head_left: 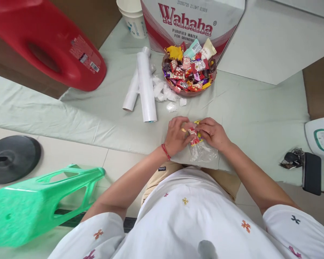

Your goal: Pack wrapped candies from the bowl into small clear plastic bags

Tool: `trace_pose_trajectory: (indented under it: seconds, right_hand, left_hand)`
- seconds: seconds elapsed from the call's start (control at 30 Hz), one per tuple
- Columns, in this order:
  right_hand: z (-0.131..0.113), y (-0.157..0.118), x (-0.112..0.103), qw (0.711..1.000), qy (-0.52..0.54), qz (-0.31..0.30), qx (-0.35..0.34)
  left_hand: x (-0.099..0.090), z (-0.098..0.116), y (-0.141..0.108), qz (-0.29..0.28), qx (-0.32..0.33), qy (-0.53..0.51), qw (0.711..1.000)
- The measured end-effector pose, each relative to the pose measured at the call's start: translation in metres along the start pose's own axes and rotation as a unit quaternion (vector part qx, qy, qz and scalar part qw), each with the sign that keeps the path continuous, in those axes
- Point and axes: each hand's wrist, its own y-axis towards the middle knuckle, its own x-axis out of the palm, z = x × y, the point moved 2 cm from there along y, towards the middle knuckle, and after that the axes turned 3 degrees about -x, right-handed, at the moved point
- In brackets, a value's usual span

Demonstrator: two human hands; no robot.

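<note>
At the table's near edge lies a sheet of clear plastic film [203, 153] with a few wrapped candies [194, 137] in red and yellow on it. My left hand [178, 135], with a red string on the wrist, has its fingers bent over the left side of the candies and film. From the right, my right hand [212, 133] pinches at the top of the same small bundle. A bowl of mixed candies [189, 91] stands farther back. Left of it are two white rolls [147, 90] and several crumpled clear plastic pieces [164, 90].
Behind the bowl stands a Wahaha carton [189, 21], with paper cups [135, 21] beside it. A red jug [78, 61] is at back left. Keys [291, 158], a black phone [311, 173] and a white container [322, 138] are at right. A green stool [29, 208] is on the floor.
</note>
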Motion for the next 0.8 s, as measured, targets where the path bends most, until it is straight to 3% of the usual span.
trace_pose_trajectory:
  seconds: [0.1,0.23,0.43,0.53,0.7,0.8]
  right_hand:
    - [-0.001,-0.006,0.002,0.999,-0.011,0.009,-0.047]
    - [-0.004,-0.014,0.005,0.997,-0.031,-0.004,-0.064]
    - [-0.006,-0.028,0.007,0.999,-0.029,-0.003,-0.029]
    - [-0.011,-0.029,0.006,1.000,0.002,0.003,0.026]
    - [-0.017,-0.028,0.015,0.995,-0.008,-0.011,0.100]
    - [-0.017,-0.031,0.022,0.993,-0.034,-0.002,0.114]
  left_hand:
    - [-0.001,-0.001,0.003,0.017,-0.002,-0.021,1.000]
    - [0.002,0.000,0.004,-0.044,0.056,-0.047,0.996]
    - [0.002,0.000,0.001,-0.060,0.044,-0.093,0.993]
    - [0.002,0.002,0.003,-0.071,0.037,-0.104,0.991]
    - [-0.004,0.000,0.006,-0.087,-0.014,-0.176,0.980]
    - [-0.014,-0.009,0.005,-0.049,-0.099,-0.225,0.968]
